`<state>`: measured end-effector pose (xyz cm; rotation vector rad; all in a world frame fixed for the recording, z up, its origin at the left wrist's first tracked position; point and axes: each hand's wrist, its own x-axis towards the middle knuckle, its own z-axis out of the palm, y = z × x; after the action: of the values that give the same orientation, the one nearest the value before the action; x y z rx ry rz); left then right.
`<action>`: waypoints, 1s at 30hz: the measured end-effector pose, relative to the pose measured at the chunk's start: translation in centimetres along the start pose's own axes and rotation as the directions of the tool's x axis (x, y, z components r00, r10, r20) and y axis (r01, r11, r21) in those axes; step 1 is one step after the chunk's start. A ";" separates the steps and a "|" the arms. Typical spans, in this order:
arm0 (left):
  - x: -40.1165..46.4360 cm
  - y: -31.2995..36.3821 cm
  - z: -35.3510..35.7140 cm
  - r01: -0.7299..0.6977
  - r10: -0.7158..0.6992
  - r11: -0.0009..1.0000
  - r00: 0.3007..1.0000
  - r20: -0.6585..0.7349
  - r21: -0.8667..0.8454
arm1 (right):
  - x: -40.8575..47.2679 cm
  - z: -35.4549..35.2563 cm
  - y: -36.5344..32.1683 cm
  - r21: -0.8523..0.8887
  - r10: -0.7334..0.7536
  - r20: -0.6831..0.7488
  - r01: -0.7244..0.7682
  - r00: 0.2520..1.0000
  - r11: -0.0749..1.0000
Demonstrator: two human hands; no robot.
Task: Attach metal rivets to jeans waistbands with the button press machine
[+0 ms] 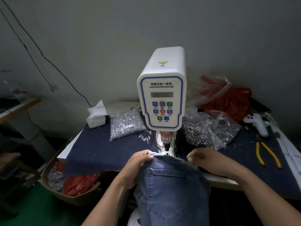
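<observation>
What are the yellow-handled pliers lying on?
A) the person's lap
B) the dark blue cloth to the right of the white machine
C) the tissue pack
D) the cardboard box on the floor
B: the yellow-handled pliers lie flat on the dark blue cloth that covers the table, to the right of the white machine and past the person's right hand.

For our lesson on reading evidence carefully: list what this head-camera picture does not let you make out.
- Display on the button machine, head view: digits blurred, unreadable.
- Right hand: fingers curl under near the jeans waistband; what its grip holds is hidden.
- Die under the press head: too small to tell if a rivet sits there.
- Jeans legs: cut off by the bottom edge.
</observation>
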<state>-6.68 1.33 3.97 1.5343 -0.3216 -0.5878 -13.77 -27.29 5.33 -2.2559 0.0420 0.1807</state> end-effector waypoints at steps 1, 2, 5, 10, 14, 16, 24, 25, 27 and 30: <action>0.6 0.5 -0.1 -0.003 0.006 0.994 1.000 -0.026 0.107 | 0.8 -0.2 0.5 -0.053 -0.007 -0.149 -0.001 0.989 0.999; 1.3 0.8 -0.2 0.000 0.012 0.974 0.999 -0.051 0.227 | 1.7 -0.5 1.1 -0.132 -0.011 -0.335 -0.035 0.942 0.991; 3.5 0.5 -0.9 0.017 0.037 0.906 0.992 -0.120 0.424 | 4.2 -1.1 3.4 -0.333 0.008 -0.617 -0.270 0.787 0.903; 5.5 -1.7 -2.2 -0.010 0.173 0.833 0.954 -0.244 0.554 | 5.7 -0.8 4.8 -0.433 0.138 -0.556 -0.427 0.820 0.794; 5.8 -3.0 -2.8 -0.038 0.202 0.829 0.951 -0.236 0.559 | 6.3 -0.4 4.5 -0.561 0.034 -0.527 -0.377 0.849 0.737; 5.9 -3.3 -3.0 -0.062 0.222 0.833 0.948 -0.229 0.550 | 6.4 -0.3 4.4 -0.588 0.007 -0.523 -0.367 0.852 0.721; 5.8 -3.4 -3.1 -0.066 0.217 0.839 0.951 -0.222 0.539 | 6.6 -0.7 3.7 -0.431 0.034 -0.607 -0.365 0.794 0.825; 5.8 -3.4 -3.1 -0.057 0.206 0.850 0.951 -0.231 0.524 | 6.6 -0.7 3.6 -0.380 0.033 -0.624 -0.341 0.780 0.860; 5.8 -3.3 -3.0 -0.046 0.188 0.873 0.951 -0.247 0.486 | 6.6 -0.7 3.5 -0.290 0.026 -0.648 -0.279 0.761 0.915; 5.7 -3.3 -3.0 -0.046 0.182 0.881 0.951 -0.248 0.470 | 6.8 -0.8 3.9 -0.251 0.042 -0.634 -0.257 0.772 0.933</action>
<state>-0.87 0.94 -0.28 2.0160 -0.3420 -0.1883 -7.28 -30.16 1.89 -2.5477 0.5919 -0.5257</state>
